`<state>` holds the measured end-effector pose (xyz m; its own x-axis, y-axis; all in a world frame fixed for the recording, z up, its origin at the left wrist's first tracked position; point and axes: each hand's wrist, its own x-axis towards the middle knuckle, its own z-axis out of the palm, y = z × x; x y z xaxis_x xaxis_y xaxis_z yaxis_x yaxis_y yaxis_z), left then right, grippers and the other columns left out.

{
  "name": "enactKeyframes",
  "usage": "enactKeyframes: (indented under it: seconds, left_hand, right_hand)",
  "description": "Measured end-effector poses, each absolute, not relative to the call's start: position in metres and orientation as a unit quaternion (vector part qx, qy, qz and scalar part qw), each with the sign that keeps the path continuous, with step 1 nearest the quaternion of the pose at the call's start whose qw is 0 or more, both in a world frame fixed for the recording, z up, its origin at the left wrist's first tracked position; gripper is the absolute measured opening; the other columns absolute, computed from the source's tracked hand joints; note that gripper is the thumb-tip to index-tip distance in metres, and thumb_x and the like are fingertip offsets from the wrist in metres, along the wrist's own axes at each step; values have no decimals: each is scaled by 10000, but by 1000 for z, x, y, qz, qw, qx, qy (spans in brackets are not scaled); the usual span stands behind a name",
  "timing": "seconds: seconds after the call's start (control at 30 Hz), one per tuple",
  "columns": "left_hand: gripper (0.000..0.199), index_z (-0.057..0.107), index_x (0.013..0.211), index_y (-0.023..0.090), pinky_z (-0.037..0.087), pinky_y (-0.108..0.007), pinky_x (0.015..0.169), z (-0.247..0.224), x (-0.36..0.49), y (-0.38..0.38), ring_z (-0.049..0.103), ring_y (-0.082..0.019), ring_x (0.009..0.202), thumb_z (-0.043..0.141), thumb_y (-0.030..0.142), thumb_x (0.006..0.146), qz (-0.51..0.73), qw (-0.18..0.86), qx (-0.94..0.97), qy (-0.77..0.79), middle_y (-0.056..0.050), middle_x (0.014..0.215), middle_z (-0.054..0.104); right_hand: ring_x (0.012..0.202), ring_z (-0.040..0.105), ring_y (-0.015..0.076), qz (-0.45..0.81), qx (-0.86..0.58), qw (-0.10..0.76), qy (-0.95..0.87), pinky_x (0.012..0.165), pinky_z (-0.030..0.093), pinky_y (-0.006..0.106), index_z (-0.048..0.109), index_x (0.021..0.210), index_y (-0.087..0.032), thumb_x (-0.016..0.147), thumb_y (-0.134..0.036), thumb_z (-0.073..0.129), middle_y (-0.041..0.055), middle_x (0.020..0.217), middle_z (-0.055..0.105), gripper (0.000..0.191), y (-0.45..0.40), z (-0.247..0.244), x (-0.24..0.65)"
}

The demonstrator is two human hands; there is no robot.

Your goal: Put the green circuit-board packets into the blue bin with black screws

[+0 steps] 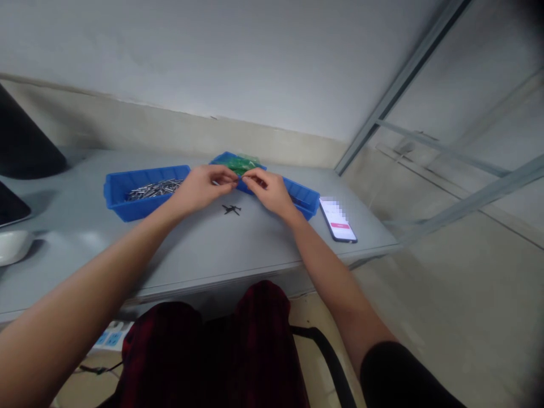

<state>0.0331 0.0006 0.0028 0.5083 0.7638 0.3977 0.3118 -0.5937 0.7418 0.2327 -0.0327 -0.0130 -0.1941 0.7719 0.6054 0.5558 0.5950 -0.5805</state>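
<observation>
Fingers [225, 174] of left hand [203, 186] and right hand [274, 194] curl inward; whether gripping, cannot tell.

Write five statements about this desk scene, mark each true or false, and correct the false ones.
1. The smartphone lies to the right of the right hand. True.
2. The left blue bin holds green plastic. False: it holds thin metal pieces; the green plastic is farther right.
3. Small dark pieces lie on the desk. True.
4. The white computer mouse sits beside the smartphone. False: the mouse is at the desk's left.
5. The left hand has its fingers close to the right hand's. True.
</observation>
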Motion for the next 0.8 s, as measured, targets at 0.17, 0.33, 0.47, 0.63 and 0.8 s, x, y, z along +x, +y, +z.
enactKeyframes:
  seconds: [0.17, 0.33, 0.47, 0.63, 0.8]
  left_hand:
    - [242, 717, 952, 183, 535, -314, 792, 1, 33, 2, 677, -195, 833, 635, 344, 791, 364, 291, 822, 327, -45, 894, 737]
    - [272, 712, 973, 183, 528, -316, 776, -1, 33, 3, 681, -203, 830, 597, 384, 830, 349, 265, 836, 330, -49, 892, 737]
    - [309, 709, 1057, 209, 519, -321, 789, -6, 31, 5, 684, -212, 848, 557, 387, 854, 303, 201, 869, 336, -61, 961, 746]
    - [338, 726, 1073, 201, 502, -325, 823, -12, 28, 5, 691, -237, 893, 539, 384, 859, 157, 151, 930, 296, -92, 1063, 742]
    - [341, 722, 1111, 218, 494, -296, 804, -17, 25, 9, 698, -226, 913, 559, 352, 843, 91, 191, 938, 275, -76, 1085, 746]
  right_hand:
    - [771, 611, 130, 113, -427, 470, -764, 740, 463, 254, 677, 910, -201, 919, -370, 553, 18, 897, 708, 209, -33, -13, 232]
    - [768, 603, 131, 115, -433, 469, -761, 735, 456, 259, 662, 893, -198, 917, -378, 550, 17, 870, 697, 214, -36, -13, 231]
    - [779, 594, 142, 91, -467, 488, -732, 723, 448, 267, 634, 884, -199, 906, -370, 532, 25, 857, 673, 200, -35, -10, 236]
    - [836, 562, 170, -14, -549, 513, -660, 832, 450, 320, 563, 785, -208, 857, -247, 508, 50, 885, 617, 99, -28, -4, 257]
    - [906, 542, 205, -87, -628, 477, -609, 921, 432, 378, 540, 732, -210, 821, -227, 513, 68, 904, 570, 94, -23, -5, 271]
